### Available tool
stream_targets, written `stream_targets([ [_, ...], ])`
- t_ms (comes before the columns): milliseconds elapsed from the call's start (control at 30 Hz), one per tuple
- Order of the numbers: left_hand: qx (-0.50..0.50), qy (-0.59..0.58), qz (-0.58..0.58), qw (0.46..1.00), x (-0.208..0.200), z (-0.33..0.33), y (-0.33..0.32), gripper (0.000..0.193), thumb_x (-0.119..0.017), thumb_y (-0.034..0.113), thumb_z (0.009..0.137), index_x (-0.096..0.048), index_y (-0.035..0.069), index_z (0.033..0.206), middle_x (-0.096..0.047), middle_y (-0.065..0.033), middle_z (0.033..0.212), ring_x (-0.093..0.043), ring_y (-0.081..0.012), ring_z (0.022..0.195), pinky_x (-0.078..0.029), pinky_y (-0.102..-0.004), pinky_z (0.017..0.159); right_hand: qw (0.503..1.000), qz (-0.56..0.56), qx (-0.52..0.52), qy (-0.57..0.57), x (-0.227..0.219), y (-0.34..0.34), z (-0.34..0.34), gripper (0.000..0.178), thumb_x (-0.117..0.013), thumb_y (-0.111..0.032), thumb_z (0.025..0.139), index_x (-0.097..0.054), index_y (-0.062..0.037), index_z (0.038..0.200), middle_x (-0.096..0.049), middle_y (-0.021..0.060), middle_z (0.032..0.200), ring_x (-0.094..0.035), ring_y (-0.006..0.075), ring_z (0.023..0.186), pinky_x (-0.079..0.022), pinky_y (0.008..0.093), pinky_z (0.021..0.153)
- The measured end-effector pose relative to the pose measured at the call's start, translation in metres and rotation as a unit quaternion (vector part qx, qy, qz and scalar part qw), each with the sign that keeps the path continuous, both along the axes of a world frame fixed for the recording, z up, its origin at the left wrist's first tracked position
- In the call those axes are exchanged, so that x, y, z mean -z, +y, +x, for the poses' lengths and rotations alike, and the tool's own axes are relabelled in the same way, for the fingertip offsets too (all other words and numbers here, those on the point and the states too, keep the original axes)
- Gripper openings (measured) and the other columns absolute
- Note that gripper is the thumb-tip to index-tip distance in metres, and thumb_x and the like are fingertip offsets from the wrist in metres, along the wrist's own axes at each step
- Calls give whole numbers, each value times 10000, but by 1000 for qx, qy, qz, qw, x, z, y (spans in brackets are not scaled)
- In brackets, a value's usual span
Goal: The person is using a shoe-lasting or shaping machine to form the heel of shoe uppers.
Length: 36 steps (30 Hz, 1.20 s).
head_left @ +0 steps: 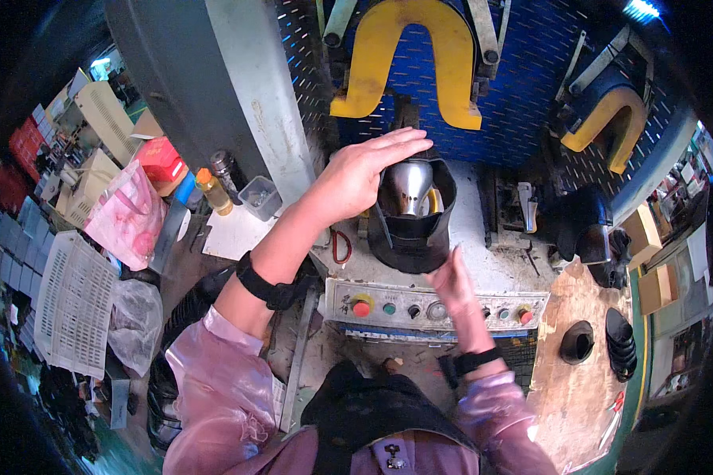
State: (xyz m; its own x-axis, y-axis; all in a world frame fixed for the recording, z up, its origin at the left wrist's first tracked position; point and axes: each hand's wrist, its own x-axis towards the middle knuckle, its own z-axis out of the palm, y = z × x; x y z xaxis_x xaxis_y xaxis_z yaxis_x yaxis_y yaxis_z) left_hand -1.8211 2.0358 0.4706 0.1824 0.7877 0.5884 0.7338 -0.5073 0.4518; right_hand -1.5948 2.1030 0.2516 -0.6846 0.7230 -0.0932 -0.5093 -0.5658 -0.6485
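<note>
A black leather shoe upper (408, 241) sits around a shiny metal heel mould (409, 188) on the machine in front of me. My left hand (364, 174) reaches over the mould's upper left side. Its fingers are stretched out, close together and flat, above the mould's top; the thumb is hidden. My right hand (454, 283) is at the upper's lower right edge, with its fingers closed on the leather there. Above hangs a yellow U-shaped clamp (414, 28), apart from the mould.
Below the mould runs a control panel (436, 310) with buttons. A second yellow clamp (610, 119) hangs at the right, near a black piece (582, 222). Red-handled scissors (341, 247) lie left of the mould. More black uppers (620, 344) lie on the wooden board (566, 392).
</note>
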Motion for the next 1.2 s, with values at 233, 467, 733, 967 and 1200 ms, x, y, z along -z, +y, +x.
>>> stream_targets([
  [233,4,40,59,997,2,5,-8,679,-360,-197,636,-575,95,1210,-528,-116,1297,-446,-292,1263,-337,-362,1078,954,-136,266,7,13,-18,-112,488,-455,-415,954,-460,-71,1300,-530,45,1293,-515,213,1163,-388,382,1012],
  [467,-18,39,115,992,14,16,-23,504,-469,-117,708,-597,44,1168,-551,-140,1262,-477,-335,1230,-397,-400,1019,913,47,375,-151,49,23,-132,439,-504,-328,924,-493,-47,1261,-581,64,1195,-547,228,1110,-438,349,939],
  [733,-157,-526,-23,836,189,32,-65,321,-426,19,940,-480,-23,1254,-545,-115,1257,-516,-201,1157,-422,-308,952,887,152,391,-193,72,51,-134,438,-515,-319,916,-496,-47,1258,-581,70,1189,-546,232,1100,-439,344,932],
  [967,15,-778,-154,609,261,14,26,237,-531,166,941,-569,13,1119,-585,-51,1096,-539,-143,985,-402,-292,904,853,242,380,-264,178,-28,-5,438,-525,-311,908,-499,-47,1256,-581,74,1184,-546,235,1091,-440,340,926],
  [1200,61,-776,-150,610,288,29,46,138,-552,176,929,-600,48,912,-588,-11,923,-525,-115,880,-410,-288,844,810,303,364,-345,153,70,-77,438,-535,-304,901,-502,-48,1254,-581,79,1179,-546,238,1082,-441,335,920],
])
